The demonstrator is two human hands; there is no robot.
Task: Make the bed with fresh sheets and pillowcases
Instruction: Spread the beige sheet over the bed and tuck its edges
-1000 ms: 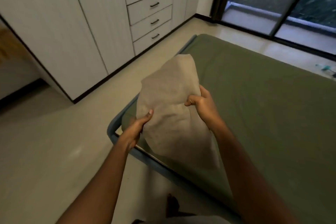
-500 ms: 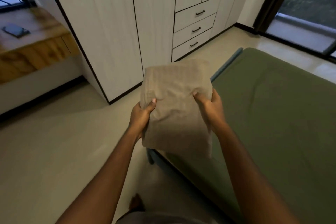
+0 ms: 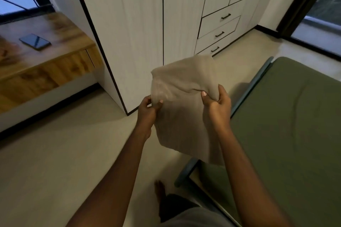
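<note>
Here, a white wardrobe [image 3: 140, 24] fills the far wall. The bed [image 3: 287, 116], under an olive-green sheet, takes the right side, its blue frame showing at the near corner. A wooden desk [image 3: 46, 64] stands at left. The beige pillowcase [image 3: 184, 116] hangs in the air just off the bed's left edge, above the floor. The left hand [image 3: 147, 114] pinches its left edge between thumb and fingers; the right hand [image 3: 216, 108] grips a bunched fold, fingers curled. A phone [image 3: 35, 41] lies on the desk.

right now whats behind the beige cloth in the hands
Around the beige cloth show the white wardrobe, the floor and the bed frame; whatever lies directly behind it is covered.
</note>
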